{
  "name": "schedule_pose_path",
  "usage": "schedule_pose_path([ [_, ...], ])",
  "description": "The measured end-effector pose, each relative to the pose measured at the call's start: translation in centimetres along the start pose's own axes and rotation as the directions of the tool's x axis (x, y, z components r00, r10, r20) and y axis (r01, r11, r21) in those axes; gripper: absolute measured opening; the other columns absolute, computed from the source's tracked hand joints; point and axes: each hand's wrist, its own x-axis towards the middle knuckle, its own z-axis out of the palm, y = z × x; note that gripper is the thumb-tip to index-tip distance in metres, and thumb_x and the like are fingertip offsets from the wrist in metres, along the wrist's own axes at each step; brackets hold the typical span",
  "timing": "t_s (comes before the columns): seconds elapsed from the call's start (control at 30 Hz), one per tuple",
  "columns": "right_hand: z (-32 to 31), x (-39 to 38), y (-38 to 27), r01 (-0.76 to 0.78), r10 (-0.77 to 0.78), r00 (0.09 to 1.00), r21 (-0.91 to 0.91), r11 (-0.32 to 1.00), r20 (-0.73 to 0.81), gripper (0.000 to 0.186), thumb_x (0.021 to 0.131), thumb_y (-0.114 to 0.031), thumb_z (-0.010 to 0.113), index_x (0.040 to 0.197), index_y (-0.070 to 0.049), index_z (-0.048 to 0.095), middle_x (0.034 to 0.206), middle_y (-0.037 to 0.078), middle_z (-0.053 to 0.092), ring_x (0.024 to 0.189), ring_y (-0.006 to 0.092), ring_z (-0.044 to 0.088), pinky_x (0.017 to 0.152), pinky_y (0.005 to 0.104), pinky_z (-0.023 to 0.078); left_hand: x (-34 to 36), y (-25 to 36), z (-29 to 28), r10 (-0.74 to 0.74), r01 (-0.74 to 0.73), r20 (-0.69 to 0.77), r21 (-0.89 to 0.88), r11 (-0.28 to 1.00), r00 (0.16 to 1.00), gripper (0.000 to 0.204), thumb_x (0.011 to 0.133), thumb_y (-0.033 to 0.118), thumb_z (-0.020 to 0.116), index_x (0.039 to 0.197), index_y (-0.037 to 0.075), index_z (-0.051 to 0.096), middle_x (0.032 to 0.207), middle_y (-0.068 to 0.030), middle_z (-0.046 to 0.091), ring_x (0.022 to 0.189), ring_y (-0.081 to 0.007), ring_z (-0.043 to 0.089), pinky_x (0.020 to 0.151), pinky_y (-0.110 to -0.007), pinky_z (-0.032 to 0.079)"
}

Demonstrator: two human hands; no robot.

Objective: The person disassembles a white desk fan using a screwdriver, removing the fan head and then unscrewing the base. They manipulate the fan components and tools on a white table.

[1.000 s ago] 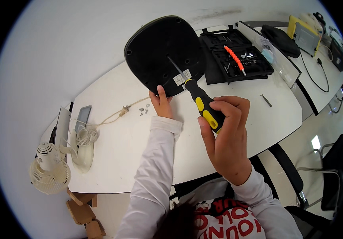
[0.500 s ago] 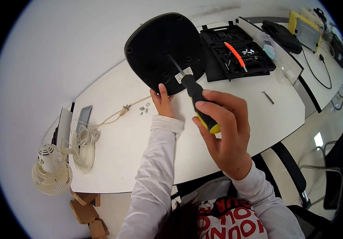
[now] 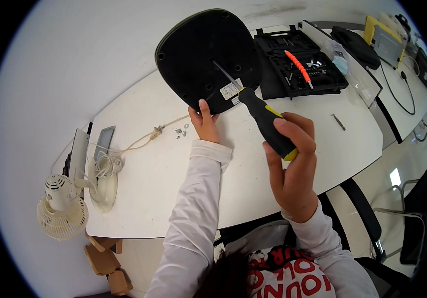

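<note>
A black, rounded base [image 3: 191, 52] with screw holes and a white label on its underside stands tilted up in front of me. My left hand [image 3: 206, 126] grips its lower edge, thumb on the underside and the other fingers mostly hidden behind. In my right hand [image 3: 295, 166] is a screwdriver [image 3: 262, 118] with a black and yellow handle, held by the thumb and fingers near its butt end. Its shaft points at the middle of the underside; whether the tip sits in a hole I cannot tell. Several loose screws [image 3: 179, 132] and a washer lie left of my left hand.
An open black tool case [image 3: 306, 69] holds bits and an orange flexible shaft [image 3: 298, 67]. Tweezers [image 3: 338, 122] lie at the table's right. A beige cord with a plug [image 3: 156, 133] runs left toward a small cream fan [image 3: 62, 208] at the table edge. Chairs [image 3: 416, 213] stand at right.
My right hand and the screwdriver handle have shifted to the right, with the fingers changing position on the handle. The base has risen slightly in view.
</note>
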Motion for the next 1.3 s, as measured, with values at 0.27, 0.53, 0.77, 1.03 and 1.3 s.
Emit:
schedule_pose_path([
  [0.27,0.0,0.4,-1.4,0.057,-0.051,0.989,-0.041,0.998,0.139,0.047,0.076,-0.004,0.074,0.115,-0.008,0.049,0.117,0.019,0.045,0.094,0.0263,0.057,0.071,0.0299,0.051,0.7,-1.1,-0.9,-0.033,0.039,0.069,-0.091,0.995,0.997,0.049,0.096,0.043,0.049,0.130,0.010,0.038,0.125,-0.0086,0.052,0.108,-0.0201,0.056,0.092,-0.037,0.048],
  [0.53,0.5,0.8,-0.8,0.108,-0.109,0.994,0.061,0.992,0.007,0.036,0.077,0.004,0.066,0.111,-0.007,0.060,0.123,0.017,0.053,0.092,0.0255,0.065,0.066,0.0267,0.055,1.2,-2.1,-1.3,-0.016,0.016,0.010,-0.075,0.997,1.000,0.051,0.091,0.054,0.051,0.123,0.015,0.039,0.109,-0.0089,0.059,0.091,-0.0225,0.063,0.072,-0.034,0.056],
  [0.77,0.1,0.9,-1.4,-0.056,0.053,0.998,0.054,0.997,0.042,0.033,0.079,-0.008,0.071,0.110,-0.008,0.060,0.127,0.019,0.041,0.101,0.0299,0.051,0.064,0.0284,0.052,0.2,-0.3,-0.4,-0.025,0.026,0.026,-0.043,0.999,0.999,0.057,0.095,0.049,0.048,0.134,0.009,0.035,0.131,-0.0105,0.047,0.118,-0.0225,0.051,0.095,-0.042,0.047],
  [1.03,-0.4,1.0,-0.7,0.128,-0.131,0.988,0.042,0.991,0.076,0.052,0.072,0.005,0.074,0.118,-0.006,0.052,0.118,0.019,0.056,0.105,0.0315,0.058,0.081,0.0331,0.055,1.1,-1.9,-1.6,-0.087,0.089,0.033,-0.061,0.994,0.996,0.056,0.095,0.049,0.048,0.134,0.011,0.034,0.128,-0.0100,0.049,0.113,-0.0229,0.053,0.091,-0.041,0.049],
  [1.3,0.2,1.1,-0.1,0.080,-0.078,0.996,0.040,0.996,-0.048,0.041,0.072,-0.009,0.077,0.110,-0.005,0.062,0.116,0.015,0.060,0.086,0.0247,0.064,0.067,0.0293,0.053,0.4,-0.7,-0.8,-0.029,0.031,0.025,-0.110,0.993,0.999,0.057,0.095,0.048,0.050,0.135,0.011,0.035,0.130,-0.0093,0.048,0.115,-0.0215,0.052,0.093,-0.040,0.048],
])
